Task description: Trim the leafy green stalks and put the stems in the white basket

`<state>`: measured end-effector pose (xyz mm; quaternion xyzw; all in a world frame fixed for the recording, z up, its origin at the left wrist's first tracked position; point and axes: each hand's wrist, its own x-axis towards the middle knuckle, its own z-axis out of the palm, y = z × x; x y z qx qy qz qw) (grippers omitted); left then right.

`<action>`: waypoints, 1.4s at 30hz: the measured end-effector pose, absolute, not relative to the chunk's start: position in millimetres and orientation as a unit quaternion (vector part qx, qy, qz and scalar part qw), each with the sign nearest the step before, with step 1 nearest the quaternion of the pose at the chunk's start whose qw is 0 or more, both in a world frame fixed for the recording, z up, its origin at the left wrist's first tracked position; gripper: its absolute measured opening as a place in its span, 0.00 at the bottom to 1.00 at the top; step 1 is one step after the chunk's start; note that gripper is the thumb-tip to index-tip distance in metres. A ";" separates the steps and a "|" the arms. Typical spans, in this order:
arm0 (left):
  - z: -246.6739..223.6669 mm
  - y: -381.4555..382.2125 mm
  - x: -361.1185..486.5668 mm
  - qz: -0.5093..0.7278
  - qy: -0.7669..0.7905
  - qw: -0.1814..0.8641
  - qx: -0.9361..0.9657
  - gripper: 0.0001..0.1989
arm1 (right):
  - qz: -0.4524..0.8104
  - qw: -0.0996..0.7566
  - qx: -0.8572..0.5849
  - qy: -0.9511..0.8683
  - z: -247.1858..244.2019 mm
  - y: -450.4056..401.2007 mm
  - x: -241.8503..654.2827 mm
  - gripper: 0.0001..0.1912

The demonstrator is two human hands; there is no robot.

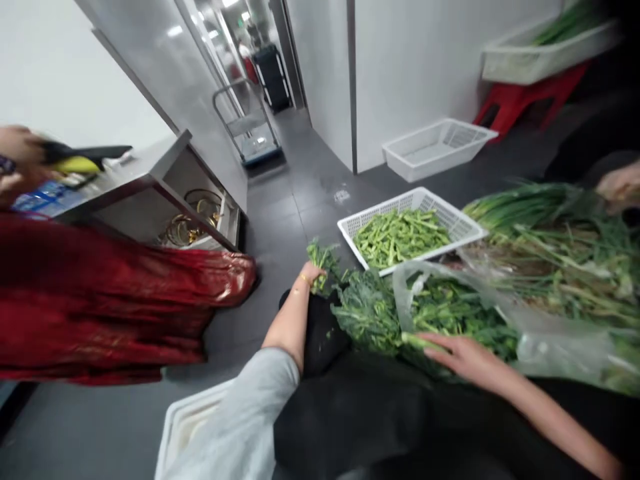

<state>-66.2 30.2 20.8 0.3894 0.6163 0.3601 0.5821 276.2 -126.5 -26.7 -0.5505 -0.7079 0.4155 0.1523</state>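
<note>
My left hand is closed round a bunch of leafy greens above my dark-clad knee. Near the pile of dark leafy greens, my right hand grips a pale green stem between thumb and fingers. More greens lie inside an open clear plastic bag just beyond that hand. A white slotted basket holding cut green stems stands on the floor ahead of both hands.
Long green stalks are heaped at the right, beside another person's hand. A person in a red apron stands left by a metal counter. Behind are a white crate, red stool and trolley.
</note>
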 end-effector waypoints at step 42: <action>56.4 0.1 -73.2 0.495 0.418 0.665 0.372 0.15 | 0.319 0.140 -0.579 -0.737 18.8 -11.4 213.2 0.30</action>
